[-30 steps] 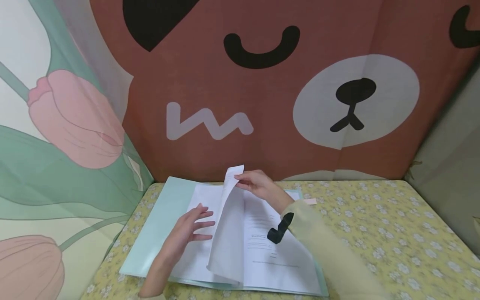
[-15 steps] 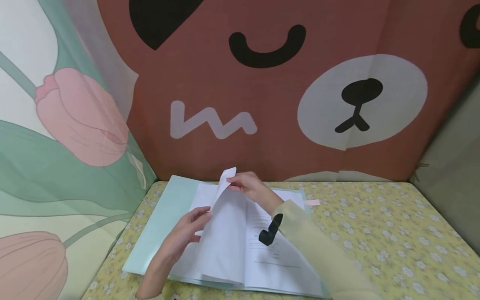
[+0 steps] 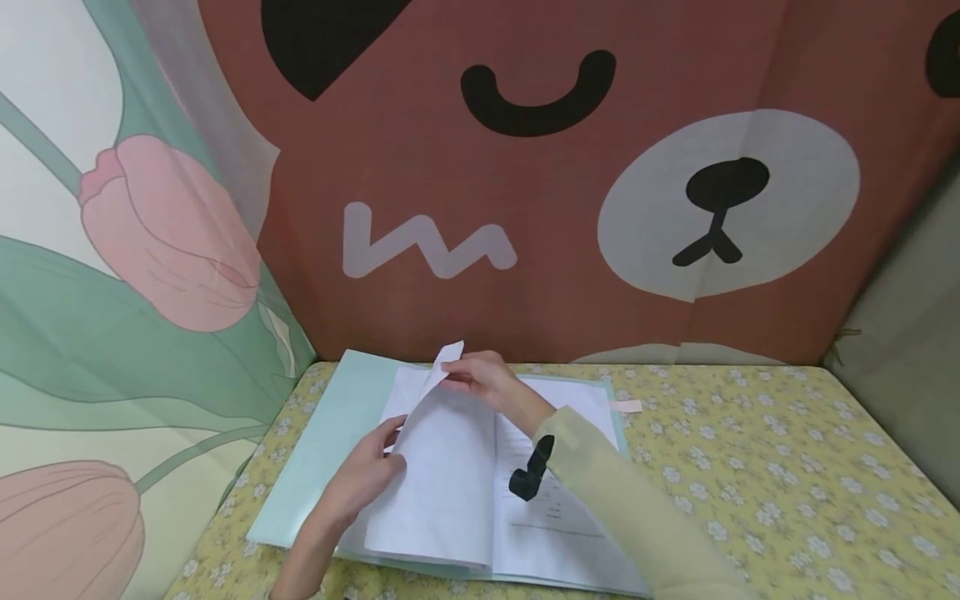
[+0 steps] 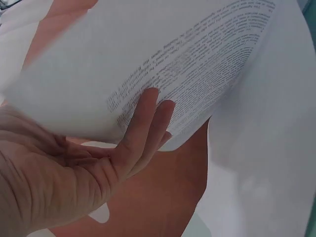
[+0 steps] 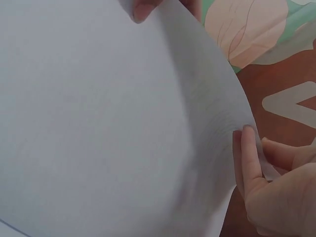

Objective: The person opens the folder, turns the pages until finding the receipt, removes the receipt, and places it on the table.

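Observation:
A light green folder [image 3: 326, 437] lies open with white paper on both sides. One page [image 3: 442, 483] is lifted and curves over the left side, its plain face toward me. Near the top corner of this page, my right hand [image 3: 487, 379] pinches it between thumb and fingers. My left hand [image 3: 363, 475] holds its left edge, thumb over the near face and fingers behind. Dense print shows on the page's other face [image 4: 192, 64] in the left wrist view. Printed text also covers the right-hand sheet [image 3: 558, 529], partly hidden by my right sleeve.
The table has a yellow floral cloth [image 3: 750, 475]. A small pale pink tab [image 3: 627, 407] sticks out past the folder's right edge. Behind the table hangs a brown bear-print curtain [image 3: 555, 308], with a tulip-print one [image 3: 172, 233] at the left. A black strap [image 3: 531, 471] hangs at my right wrist.
My right hand has carried the page's top corner leftward, and the page has swung further over to the left. My left hand, earlier spread and apart from it, now grips its edge.

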{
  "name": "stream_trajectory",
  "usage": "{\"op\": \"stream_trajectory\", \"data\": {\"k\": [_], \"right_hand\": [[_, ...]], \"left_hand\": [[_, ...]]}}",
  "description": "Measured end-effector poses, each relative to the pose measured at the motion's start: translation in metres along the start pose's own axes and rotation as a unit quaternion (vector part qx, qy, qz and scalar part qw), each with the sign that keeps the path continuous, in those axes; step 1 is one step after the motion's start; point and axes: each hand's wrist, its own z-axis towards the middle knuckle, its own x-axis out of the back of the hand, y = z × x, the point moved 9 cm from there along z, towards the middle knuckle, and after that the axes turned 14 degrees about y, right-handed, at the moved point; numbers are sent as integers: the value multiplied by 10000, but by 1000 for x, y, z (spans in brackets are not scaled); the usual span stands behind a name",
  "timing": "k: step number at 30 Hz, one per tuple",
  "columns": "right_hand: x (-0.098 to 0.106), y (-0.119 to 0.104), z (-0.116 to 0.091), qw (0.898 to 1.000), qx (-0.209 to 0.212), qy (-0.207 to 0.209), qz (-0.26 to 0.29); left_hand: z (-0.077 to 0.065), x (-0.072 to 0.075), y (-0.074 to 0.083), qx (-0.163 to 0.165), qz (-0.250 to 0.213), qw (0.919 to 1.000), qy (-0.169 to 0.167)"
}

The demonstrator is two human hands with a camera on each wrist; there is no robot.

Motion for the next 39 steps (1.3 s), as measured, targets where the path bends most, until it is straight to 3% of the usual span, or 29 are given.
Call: {"op": "stream_trajectory", "data": {"k": [4,12,18,28,36,39], "right_hand": [[0,-7,-5,9994,218,-263,-65],[21,-24,-16,9902,802,-582,-982],[56,-39,-15,9748,1336,-252,-1768],[106,-48,-12,9573,1734,198,-2305],[148,-55,-9,9249,2330,1000,-2834],[163,-58,-8,8976,2736,1211,-3237]], "left_hand": [[-1,4,5,-288,298,9991,76],[2,7,1,-409,568,9975,78],[6,5,-9,-354,1073,9935,158],[10,-2,-32,-801,2054,9746,406],[13,-12,-46,-938,2806,9548,287],[13,-17,-49,-1037,2967,9491,197]]}}
